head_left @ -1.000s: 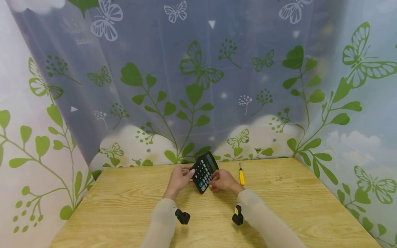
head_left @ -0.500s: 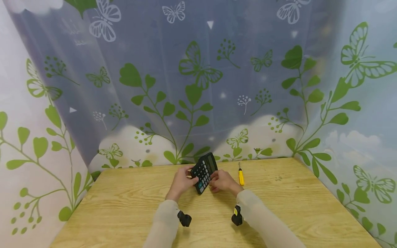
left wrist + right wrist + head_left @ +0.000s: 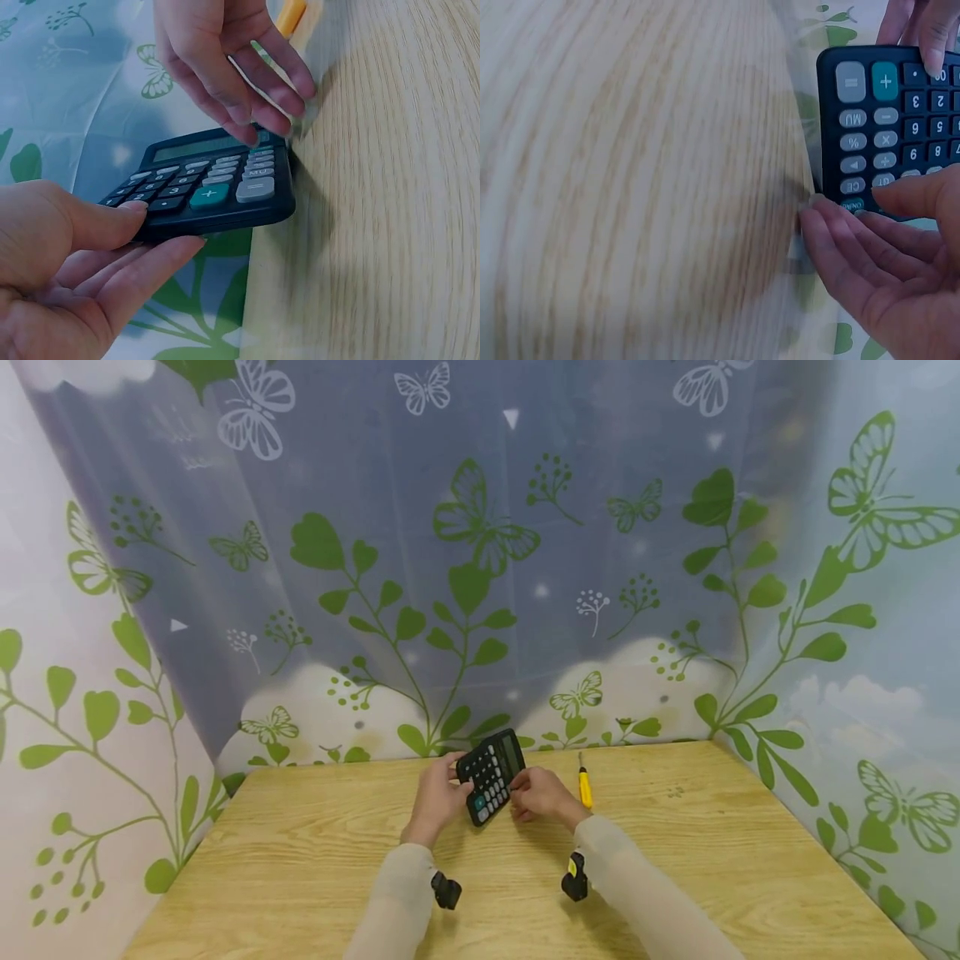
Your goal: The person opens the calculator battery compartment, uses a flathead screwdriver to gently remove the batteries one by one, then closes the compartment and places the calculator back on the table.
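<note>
hands [image 3: 437, 797] above wooden table [image 3: 300, 860], leafy backdrop [image 3: 469, 589]

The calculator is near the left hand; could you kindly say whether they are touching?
Touching: the left wrist view shows the left hand gripping the calculator, thumb on its keys, fingers beneath.

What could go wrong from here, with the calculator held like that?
The tilted calculator might slip onto the table if the left hand loosens its grip. That hand's thumb lies over the keys, so a squeeze could press one by accident. The right hand is near the yellow screwdriver and might knock it.
</note>
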`<action>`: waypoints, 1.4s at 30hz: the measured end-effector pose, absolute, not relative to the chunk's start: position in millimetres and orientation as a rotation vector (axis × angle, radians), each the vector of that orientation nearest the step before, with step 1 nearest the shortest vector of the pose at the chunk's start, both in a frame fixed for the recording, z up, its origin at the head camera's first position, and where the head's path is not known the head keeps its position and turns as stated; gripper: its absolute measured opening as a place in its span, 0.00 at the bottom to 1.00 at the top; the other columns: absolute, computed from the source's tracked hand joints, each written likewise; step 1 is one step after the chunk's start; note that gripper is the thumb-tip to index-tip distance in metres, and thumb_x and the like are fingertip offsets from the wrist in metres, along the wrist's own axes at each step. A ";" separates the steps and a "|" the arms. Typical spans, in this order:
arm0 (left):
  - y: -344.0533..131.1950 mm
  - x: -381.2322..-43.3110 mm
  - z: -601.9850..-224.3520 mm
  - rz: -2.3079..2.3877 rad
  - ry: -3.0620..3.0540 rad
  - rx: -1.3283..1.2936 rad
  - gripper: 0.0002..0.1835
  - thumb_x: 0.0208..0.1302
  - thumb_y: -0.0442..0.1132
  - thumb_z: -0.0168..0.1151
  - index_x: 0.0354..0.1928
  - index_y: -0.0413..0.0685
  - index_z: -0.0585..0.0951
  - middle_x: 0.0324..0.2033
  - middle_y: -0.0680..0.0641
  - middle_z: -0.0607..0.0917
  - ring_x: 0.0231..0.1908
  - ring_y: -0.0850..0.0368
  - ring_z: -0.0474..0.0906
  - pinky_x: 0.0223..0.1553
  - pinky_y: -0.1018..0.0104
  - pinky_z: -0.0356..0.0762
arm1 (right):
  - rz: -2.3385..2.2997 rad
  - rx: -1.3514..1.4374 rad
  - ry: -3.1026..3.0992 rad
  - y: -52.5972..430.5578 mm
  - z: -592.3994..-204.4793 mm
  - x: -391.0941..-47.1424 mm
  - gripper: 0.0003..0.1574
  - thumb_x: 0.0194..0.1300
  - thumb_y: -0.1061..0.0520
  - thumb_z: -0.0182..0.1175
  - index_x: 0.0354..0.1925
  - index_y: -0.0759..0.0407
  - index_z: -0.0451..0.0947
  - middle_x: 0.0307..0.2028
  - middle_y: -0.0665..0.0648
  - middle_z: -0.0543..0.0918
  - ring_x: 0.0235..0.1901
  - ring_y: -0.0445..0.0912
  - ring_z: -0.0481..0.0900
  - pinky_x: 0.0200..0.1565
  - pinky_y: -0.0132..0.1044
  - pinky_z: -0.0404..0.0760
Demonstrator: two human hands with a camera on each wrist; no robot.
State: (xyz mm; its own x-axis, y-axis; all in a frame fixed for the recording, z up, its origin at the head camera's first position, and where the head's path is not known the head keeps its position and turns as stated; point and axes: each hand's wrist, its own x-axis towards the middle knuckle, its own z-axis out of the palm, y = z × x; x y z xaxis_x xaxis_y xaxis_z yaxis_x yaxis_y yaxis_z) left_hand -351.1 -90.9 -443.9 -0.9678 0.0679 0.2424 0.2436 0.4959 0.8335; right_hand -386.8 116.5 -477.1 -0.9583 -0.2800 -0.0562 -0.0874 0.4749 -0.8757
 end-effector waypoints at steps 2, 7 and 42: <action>-91.8 -350.0 -442.0 -1.467 -2.555 -0.256 0.29 0.66 0.26 0.67 0.69 0.41 0.76 0.50 0.31 0.88 0.42 0.42 0.90 0.32 0.60 0.91 | -1.469 -0.321 2.549 118.4 -475.7 -386.8 0.16 0.70 0.68 0.57 0.54 0.73 0.78 0.40 0.65 0.85 0.31 0.52 0.88 0.35 0.44 0.93; -95.0 -348.3 -438.8 -1.408 -2.547 -0.274 0.27 0.64 0.25 0.69 0.66 0.40 0.79 0.48 0.32 0.89 0.38 0.44 0.90 0.34 0.59 0.91 | -1.439 -0.355 2.579 123.1 -467.4 -386.7 0.17 0.71 0.66 0.57 0.56 0.71 0.78 0.40 0.66 0.85 0.29 0.55 0.85 0.33 0.45 0.91; -78.8 -325.9 -415.3 -0.768 -2.579 -0.475 0.27 0.59 0.20 0.68 0.61 0.39 0.83 0.53 0.35 0.88 0.44 0.42 0.89 0.38 0.59 0.90 | -1.539 -0.411 2.634 124.2 -408.4 -387.9 0.25 0.78 0.57 0.57 0.68 0.64 0.72 0.56 0.74 0.82 0.42 0.54 0.88 0.41 0.42 0.92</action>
State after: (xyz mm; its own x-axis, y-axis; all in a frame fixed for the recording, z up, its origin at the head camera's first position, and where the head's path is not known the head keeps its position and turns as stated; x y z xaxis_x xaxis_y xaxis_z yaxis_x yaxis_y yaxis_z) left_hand -325.9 -78.8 -415.3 -0.8598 0.2026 0.4688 0.4261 0.7906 0.4398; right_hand -387.9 124.2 -408.4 -0.9623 -0.2602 0.0792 -0.1968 0.4650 -0.8632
